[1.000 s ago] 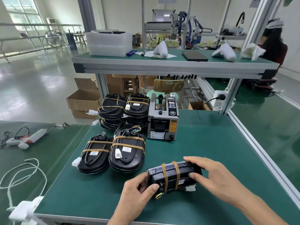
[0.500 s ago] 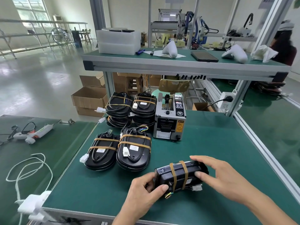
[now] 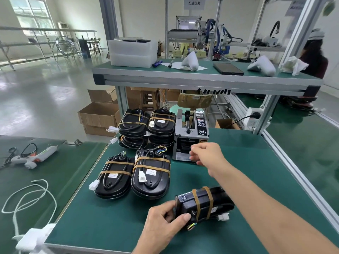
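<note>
Left hand [image 3: 161,219] grips unit [image 3: 203,204]; right [image 3: 206,154] curled at dispenser [image 3: 190,132].

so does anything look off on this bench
Mostly tidy. The black unit the left hand grips stands on edge, unlike the flat banded units beside it, with loose wire ends poking out below.

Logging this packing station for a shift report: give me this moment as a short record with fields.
Surface: green-matted workbench
Left hand: grips the end of a black plastic housing bound with two tan bands, lying near the bench's front edge
Right hand: at the front outlet of the grey electric tape dispenser, fingers curled; whether they pinch tape cannot be told
Other stock: more banded black housings, left of the dispenser, the rear ones stacked
</note>
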{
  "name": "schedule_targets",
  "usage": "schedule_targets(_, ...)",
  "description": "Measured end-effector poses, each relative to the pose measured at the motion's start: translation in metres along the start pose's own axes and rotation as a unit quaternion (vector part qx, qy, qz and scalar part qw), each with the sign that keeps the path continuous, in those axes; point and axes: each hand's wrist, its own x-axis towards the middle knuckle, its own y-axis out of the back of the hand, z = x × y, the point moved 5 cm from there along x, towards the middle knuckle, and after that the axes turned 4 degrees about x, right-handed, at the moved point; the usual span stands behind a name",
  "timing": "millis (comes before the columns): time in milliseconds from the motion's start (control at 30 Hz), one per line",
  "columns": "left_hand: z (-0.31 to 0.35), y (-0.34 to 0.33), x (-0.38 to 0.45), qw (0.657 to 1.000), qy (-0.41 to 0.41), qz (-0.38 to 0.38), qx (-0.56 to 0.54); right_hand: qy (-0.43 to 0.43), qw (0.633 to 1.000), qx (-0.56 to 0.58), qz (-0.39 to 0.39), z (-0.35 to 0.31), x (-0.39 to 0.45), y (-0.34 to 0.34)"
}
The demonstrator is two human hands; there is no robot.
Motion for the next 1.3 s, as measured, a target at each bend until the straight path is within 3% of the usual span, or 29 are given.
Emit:
schedule_targets(133,0.002,0.000,0.000,1.000,0.004,-0.005,0.002,-0.096,0.989,0.063,0.093,0.008,0.039,-0.017)
schedule_targets(300,0.003,0.001,0.002,1.000,0.007,-0.017,-0.003,-0.111,0.977,0.074,0.166,0.020,0.056,-0.022)
schedule_targets(900,0.010,0.003,0.002,1.000,0.006,-0.014,-0.014,-0.148,0.948,0.160,0.232,0.033,0.068,-0.037)
schedule_targets(1300,0.008,0.001,0.002,1.000,0.006,-0.013,-0.013,-0.151,0.940,0.157,0.261,0.035,0.070,-0.043)
